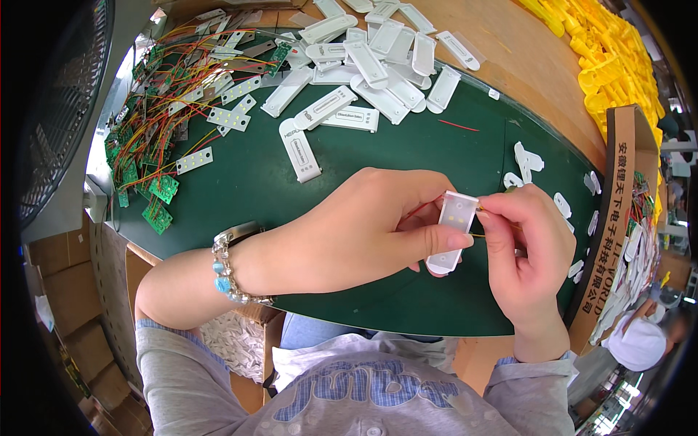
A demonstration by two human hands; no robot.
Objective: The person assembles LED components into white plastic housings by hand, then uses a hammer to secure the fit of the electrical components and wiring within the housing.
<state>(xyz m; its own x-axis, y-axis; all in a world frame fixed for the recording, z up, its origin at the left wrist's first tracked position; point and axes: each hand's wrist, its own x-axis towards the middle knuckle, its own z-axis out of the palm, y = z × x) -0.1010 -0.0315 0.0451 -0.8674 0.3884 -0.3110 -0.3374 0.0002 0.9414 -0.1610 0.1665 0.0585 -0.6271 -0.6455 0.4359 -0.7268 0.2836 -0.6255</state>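
Observation:
My left hand (349,229) grips a small white plastic housing (461,209) upright, its thumb across the front. Yellowish spots show inside the housing, like those on the LED strips. A red wire (417,211) runs between the left fingers and the housing. On the other side, my right hand (534,243) is closed, thumb and forefinger pinching a thin yellow wire (478,235) beside the housing's edge. The wire's far end is hidden by the fingers. Both hands are above the dark green table (349,294).
Wired green circuit boards (163,187) and LED strips (231,116) are heaped at left. White casings (367,65) pile up at the back. Small white pieces (527,160) lie at right, near a cardboard box edge (611,218). Yellow parts (618,58) fill the far right; a fan (62,87) stands left.

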